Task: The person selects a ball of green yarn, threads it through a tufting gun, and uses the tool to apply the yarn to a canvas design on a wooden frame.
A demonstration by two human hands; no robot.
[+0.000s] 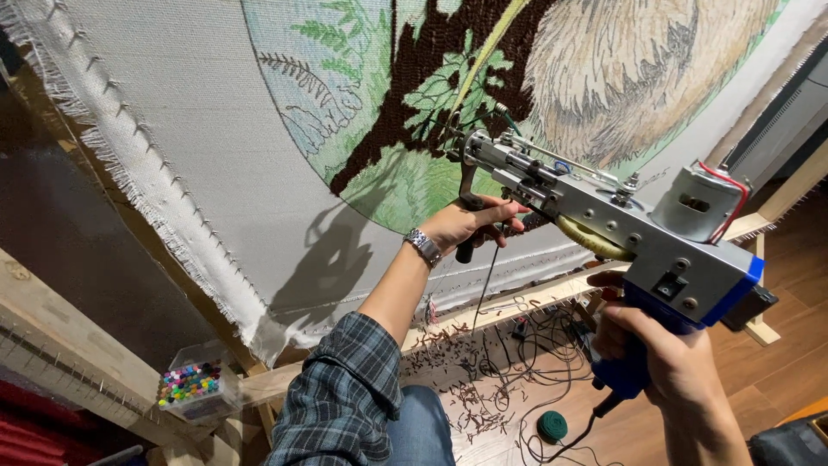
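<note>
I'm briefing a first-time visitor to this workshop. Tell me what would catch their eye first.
First, the tufting gun at centre right, silver and blue, its tip against the stretched cloth; the left hand grips its front handle, the right hand its blue rear grip. Next, the tufted picture above: brown branch, green ferns, tan fur. Lower left, a clear box of coloured beads.

A single package is being seen: a small clear plastic box (198, 384), rectangular with its lid tipped open behind it, is being kept at the lower left on a pale wooden beam (78, 345), below the frayed edge of the stretched cloth (172, 129). It is being filled with many small round pieces in pink, green, blue, yellow and black. No labels, signs or screens are being shown.
</note>
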